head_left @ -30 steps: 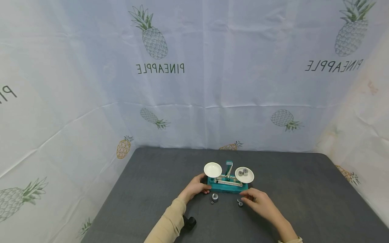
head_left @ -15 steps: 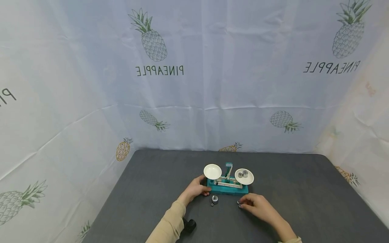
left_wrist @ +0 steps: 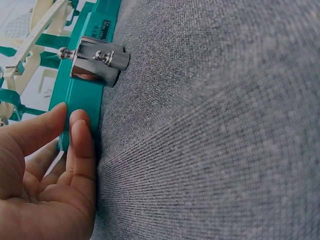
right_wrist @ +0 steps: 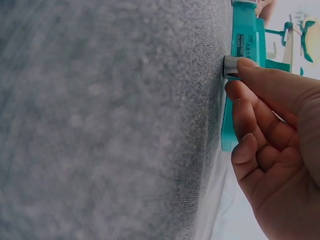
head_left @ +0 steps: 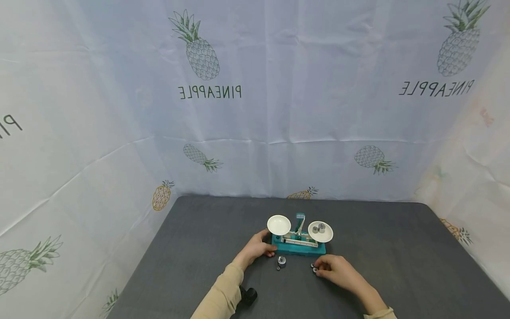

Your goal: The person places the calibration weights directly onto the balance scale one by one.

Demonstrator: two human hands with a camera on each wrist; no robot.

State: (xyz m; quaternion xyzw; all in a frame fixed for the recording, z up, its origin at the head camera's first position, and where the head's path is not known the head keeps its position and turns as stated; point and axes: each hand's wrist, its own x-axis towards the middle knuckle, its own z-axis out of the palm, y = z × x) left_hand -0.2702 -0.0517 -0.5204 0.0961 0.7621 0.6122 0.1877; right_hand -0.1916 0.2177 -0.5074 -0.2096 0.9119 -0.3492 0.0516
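Observation:
A teal balance scale stands on the dark table, with two white pans. Its left pan is bare; two metal weights sit in the right pan. My left hand grips the left end of the base, thumb on its front edge in the left wrist view. My right hand pinches a small metal weight between thumb and forefinger, low at the table before the base. Another small weight is right beside it. A larger knobbed weight and a tiny weight stand before the base's left half.
A black object lies by the left forearm, partly hidden by the sleeve. The grey table reaches back to a pineapple-print curtain, which also hangs along both sides.
My right hand has come slightly left and down onto the small weights, and its fingertips now pinch one. The left hand keeps its place on the scale.

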